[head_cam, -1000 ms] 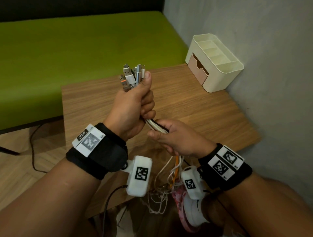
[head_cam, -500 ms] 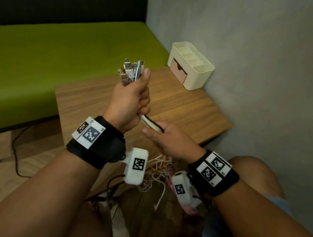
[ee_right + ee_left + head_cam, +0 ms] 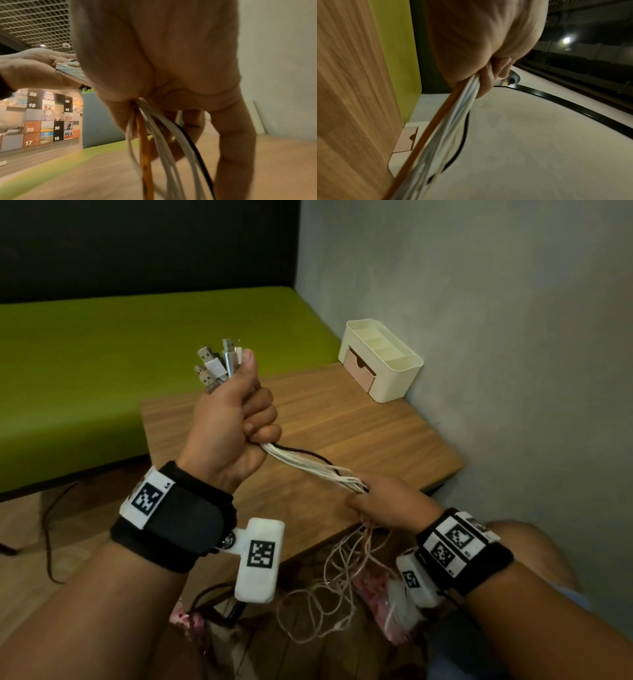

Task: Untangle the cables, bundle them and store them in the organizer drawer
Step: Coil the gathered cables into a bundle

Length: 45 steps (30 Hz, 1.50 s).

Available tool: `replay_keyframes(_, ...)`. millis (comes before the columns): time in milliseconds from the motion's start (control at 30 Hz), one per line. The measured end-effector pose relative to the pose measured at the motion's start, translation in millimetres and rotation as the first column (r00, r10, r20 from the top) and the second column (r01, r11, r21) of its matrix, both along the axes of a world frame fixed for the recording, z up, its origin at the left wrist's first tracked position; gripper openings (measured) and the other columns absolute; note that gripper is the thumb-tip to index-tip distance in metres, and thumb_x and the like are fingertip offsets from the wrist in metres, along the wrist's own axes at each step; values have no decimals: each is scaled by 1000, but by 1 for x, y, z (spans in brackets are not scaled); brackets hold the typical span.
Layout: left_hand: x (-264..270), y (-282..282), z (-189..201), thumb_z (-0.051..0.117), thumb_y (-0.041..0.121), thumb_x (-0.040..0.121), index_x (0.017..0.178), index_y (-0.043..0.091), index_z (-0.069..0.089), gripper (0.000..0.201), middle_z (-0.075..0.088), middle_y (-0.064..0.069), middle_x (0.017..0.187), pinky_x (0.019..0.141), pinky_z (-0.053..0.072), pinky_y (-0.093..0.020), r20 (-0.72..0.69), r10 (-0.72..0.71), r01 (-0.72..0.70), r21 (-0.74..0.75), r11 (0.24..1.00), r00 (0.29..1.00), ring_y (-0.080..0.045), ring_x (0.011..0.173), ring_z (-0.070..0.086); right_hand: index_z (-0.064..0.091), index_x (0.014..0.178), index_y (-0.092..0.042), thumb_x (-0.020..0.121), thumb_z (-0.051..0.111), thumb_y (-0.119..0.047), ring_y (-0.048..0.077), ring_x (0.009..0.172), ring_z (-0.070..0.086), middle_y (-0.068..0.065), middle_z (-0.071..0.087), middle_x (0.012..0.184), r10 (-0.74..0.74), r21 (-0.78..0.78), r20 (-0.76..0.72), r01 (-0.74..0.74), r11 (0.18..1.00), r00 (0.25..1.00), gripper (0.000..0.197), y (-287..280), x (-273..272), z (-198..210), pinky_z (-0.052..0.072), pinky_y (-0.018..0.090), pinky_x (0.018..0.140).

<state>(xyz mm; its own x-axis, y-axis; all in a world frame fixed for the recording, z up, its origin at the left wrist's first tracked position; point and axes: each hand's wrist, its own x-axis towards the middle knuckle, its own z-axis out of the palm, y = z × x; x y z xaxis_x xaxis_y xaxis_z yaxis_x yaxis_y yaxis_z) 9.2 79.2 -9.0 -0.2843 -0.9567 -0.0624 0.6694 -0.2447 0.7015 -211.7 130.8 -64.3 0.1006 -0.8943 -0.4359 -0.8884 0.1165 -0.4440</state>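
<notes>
I am holding the cables (image 3: 308, 465) in my left hand (image 3: 233, 419), its fingers (image 3: 263, 412) wrapped in a tight fist just below the plugs (image 3: 219, 362), so that all the connector ends are standing together above my thumb and cannot slip apart. My right hand (image 3: 394, 501) is closing loosely round the same strands further down, fingers curled about them, so the stretch between the two hands is running straight and taut above the counter (image 3: 359, 433); I judge this is to comb the strands parallel before bundling. Below my right hand the remaining lengths are hanging in loose, tangled loops (image 3: 329, 594) off the counter's near edge, towards my lap. One orange strand (image 3: 145, 142) and one black one are lying among the white. The organizer (image 3: 383, 361) is standing at the far corner of the counter against the wall, its pink drawer (image 3: 359, 368) shut, well apart from the cables.
</notes>
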Motion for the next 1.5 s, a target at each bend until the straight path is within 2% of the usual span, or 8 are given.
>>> replay_keyframes(333, 8, -5, 5, 48, 38, 99, 65, 24, 32, 41, 19, 8, 49, 32, 17, -16, -56, 99, -105, -109, 989, 994, -3, 34, 17, 54, 87, -18, 94, 49, -13, 31, 75, 62, 0, 56, 76, -79, -574, 52, 95, 813, 996, 10, -99, 23, 49, 54, 44, 65)
replay_keyframes(567, 30, -29, 25, 45, 36, 103, 69, 23, 28, 40, 18, 6, 52, 39, 21, -18, -72, 386, -389, -309, 868, 920, -5, 40, 17, 48, 76, -16, 97, 58, -17, -10, 65, 52, -16, 45, 69, 329, -921, 258, 128, 368, 909, 24, -160, 69, 130, 34, 7, 59)
replay_keyframes(733, 30, -56, -1, 51, 35, 102, 70, 27, 38, 35, 18, 4, 56, 40, 23, -20, 55, 493, -465, -253, 848, 869, -9, 44, 16, 57, 89, -19, 91, 66, -15, -7, 79, 59, -10, 64, 86, 268, -743, 326, 71, 666, 906, 10, -188, 53, 86, 50, 20, 70)
replay_keyframes(867, 25, -70, -26, 57, 35, 99, 70, 29, 44, 33, 19, 2, 59, 41, 23, -24, 254, 547, -498, -235, 835, 798, -11, 45, 19, 56, 111, -33, 78, 80, -16, 3, 102, 56, -19, 53, 115, 226, -458, 252, -90, 884, 941, 45, -176, 20, 33, 50, 22, 88)
replay_keyframes(967, 17, -75, -34, 55, 30, 101, 72, 29, 42, 32, 23, 6, 56, 42, 22, -24, 275, 543, -489, -244, 837, 793, -10, 45, 19, 43, 139, -40, 72, 82, -7, 6, 111, 46, -17, 24, 147, 239, -279, 265, -163, 946, 934, 85, -166, 4, 22, 48, 9, 71)
replay_keyframes(1133, 6, -77, -38, 53, 27, 102, 73, 27, 41, 31, 22, 6, 56, 42, 22, -23, 262, 532, -484, -229, 845, 805, -9, 44, 19, 26, 149, -45, 76, 74, -56, 16, 146, 16, -18, 2, 159, 69, -347, 351, 61, 936, 934, 88, -146, -18, 11, 31, 40, 114)
replay_keyframes(1267, -1, -75, -40, 53, 26, 102, 72, 27, 40, 33, 21, 6, 55, 41, 21, -21, 236, 520, -470, -239, 850, 821, -8, 43, 18, 35, 145, -28, 71, 43, -87, 19, 137, 35, -4, 25, 147, -295, -364, 365, 427, 828, 883, 96, -129, -5, 0, 38, 43, 110)
replay_keyframes(1500, 7, -72, -35, 53, 29, 102, 66, 28, 42, 38, 21, 5, 54, 43, 24, -24, 235, 583, -527, -261, 809, 778, -10, 44, 19, 30, 148, -26, 77, 52, -78, 17, 138, 11, -4, 10, 149, -178, -598, 384, 391, 700, 906, 90, -97, 28, -5, 30, 31, 100)
